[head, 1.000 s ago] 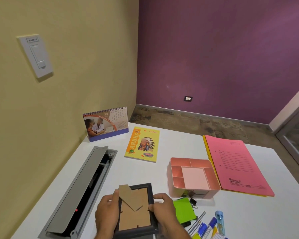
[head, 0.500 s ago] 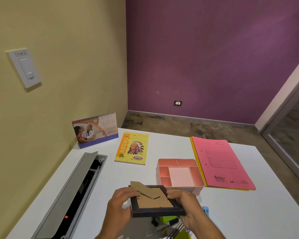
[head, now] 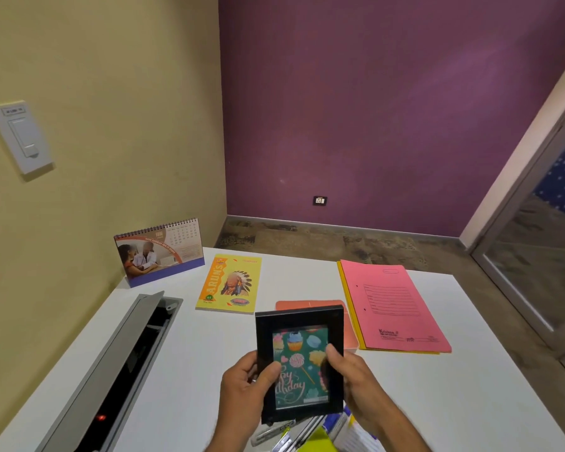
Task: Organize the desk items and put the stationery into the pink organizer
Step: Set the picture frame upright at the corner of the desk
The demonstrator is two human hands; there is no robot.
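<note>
I hold a black photo frame (head: 299,318) upright above the desk, its front with a green birthday picture facing me. My left hand (head: 245,389) grips its left side and my right hand (head: 356,376) grips its right side. The pink organizer (head: 310,304) stands right behind the frame and is mostly hidden by it. Loose stationery (head: 310,435), pens, markers and yellow-green sticky notes, lies on the desk under my hands at the bottom edge.
A yellow notebook (head: 230,283) lies in the middle back. A desk calendar (head: 159,252) stands at the back left. A pink file folder (head: 392,305) lies on the right. An open cable tray (head: 124,363) runs along the left of the white desk (head: 470,402).
The frame was lifted off the desk, turned from back side up to front facing me, and raised upright. It now covers most of the organizer.
</note>
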